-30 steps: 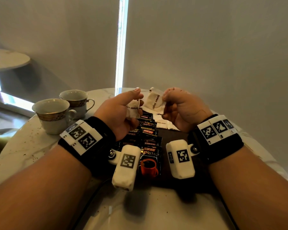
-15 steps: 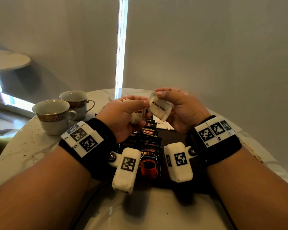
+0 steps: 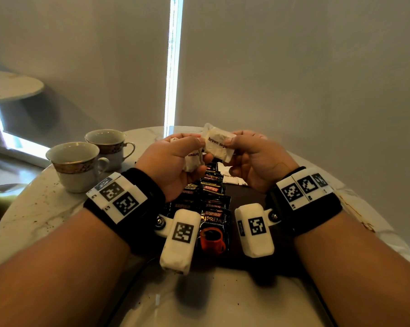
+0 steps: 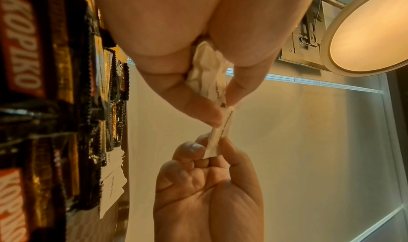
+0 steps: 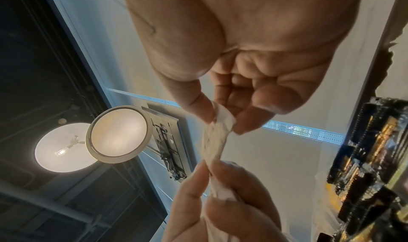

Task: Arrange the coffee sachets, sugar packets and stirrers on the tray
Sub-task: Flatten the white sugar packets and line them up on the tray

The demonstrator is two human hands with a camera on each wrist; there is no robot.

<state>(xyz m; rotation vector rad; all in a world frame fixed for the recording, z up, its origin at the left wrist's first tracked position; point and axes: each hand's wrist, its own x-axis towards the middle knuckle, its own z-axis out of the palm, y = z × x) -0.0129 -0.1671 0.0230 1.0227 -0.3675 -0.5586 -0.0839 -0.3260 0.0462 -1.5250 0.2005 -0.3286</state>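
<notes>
A: Item, sugar packet (image 3: 218, 145)?
B: Being held in the air above the tray (image 3: 248, 194), right hand (image 3: 258, 161) pinching one end, left hand (image 3: 173, 161) pinching the other while gripping further packets (image 3: 192, 159).
A: Coffee sachets (image 3: 212, 204)?
B: Lying overlapped in rows on the tray, more sugar packets (image 3: 231, 178) sitting beside them.
A: Worktop (image 3: 34, 208)?
B: Carrying two cups (image 3: 76, 165)

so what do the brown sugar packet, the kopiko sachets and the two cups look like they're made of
Brown sugar packet: looks like matte white paper; it creases and crumples where the right hand and left hand pinch it.
Kopiko sachets: probably plastic or foil film; glossy black, with glints and serrated edges.
Cups: likely glazed ceramic or porcelain; smooth off-white sheen with a patterned gilt-looking band under the rim.
</notes>
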